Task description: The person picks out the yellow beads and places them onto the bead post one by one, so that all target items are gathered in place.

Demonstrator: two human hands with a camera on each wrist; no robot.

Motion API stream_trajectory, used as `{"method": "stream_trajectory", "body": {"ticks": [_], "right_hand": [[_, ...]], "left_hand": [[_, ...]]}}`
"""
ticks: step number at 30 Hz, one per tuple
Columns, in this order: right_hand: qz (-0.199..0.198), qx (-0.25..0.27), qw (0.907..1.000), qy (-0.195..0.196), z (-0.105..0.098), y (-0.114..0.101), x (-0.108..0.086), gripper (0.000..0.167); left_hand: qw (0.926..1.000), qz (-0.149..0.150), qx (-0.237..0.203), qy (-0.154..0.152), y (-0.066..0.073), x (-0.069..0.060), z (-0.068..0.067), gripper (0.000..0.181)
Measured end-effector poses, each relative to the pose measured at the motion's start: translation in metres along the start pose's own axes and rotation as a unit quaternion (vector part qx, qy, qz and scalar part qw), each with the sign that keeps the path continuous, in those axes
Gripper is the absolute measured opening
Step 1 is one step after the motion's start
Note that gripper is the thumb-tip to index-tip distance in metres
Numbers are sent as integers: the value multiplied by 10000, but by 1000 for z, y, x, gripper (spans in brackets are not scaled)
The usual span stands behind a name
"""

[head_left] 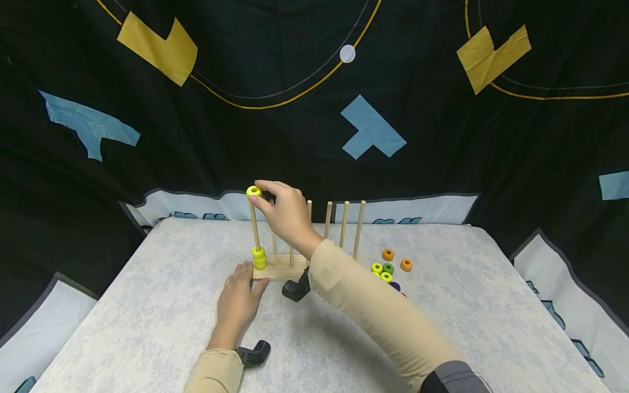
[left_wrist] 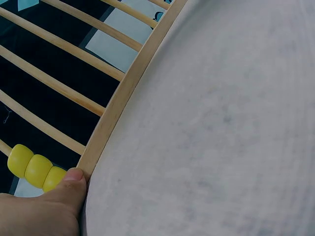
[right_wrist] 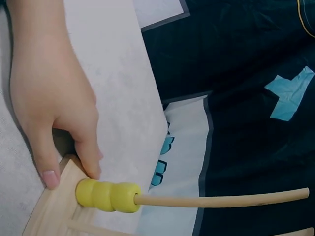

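A wooden peg rack with several upright pegs stands on the table. Three yellow beads are stacked at the foot of its leftmost peg. At the top of that peg my right hand pinches another yellow bead between thumb and fingers, its hole facing up. The right wrist view shows the bare peg tip but neither that bead nor the right hand. My left hand holds the left end of the rack's base, thumb on the front edge and fingers on the other side.
Loose beads lie right of the rack: orange, green, yellow and dark blue, partly hidden by the right sleeve. A black curtain hangs behind the table.
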State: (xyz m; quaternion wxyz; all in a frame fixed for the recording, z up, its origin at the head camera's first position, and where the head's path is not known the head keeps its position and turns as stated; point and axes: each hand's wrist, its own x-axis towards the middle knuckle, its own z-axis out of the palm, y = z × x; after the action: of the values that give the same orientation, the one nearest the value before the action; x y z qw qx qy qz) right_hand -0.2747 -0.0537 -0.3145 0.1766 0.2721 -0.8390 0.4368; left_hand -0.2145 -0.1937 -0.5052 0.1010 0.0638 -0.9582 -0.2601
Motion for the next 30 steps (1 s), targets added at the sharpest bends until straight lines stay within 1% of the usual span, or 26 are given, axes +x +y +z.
{"method": "stream_trajectory", "body": {"ticks": [15,24,30], "right_hand": [[319,-126,9991,-264,5,-1,3,39],[479,-105,9973,-545,7,-2,7,41],[600,-205,9960,-623,10,-1,8,39]], "left_hand": [[10000,43,-4,-8,1,-1,-1,70],[10000,23,-2,-64,1,-2,-2,70],[10000,38,4,-73,2,-1,-3,70]]}}
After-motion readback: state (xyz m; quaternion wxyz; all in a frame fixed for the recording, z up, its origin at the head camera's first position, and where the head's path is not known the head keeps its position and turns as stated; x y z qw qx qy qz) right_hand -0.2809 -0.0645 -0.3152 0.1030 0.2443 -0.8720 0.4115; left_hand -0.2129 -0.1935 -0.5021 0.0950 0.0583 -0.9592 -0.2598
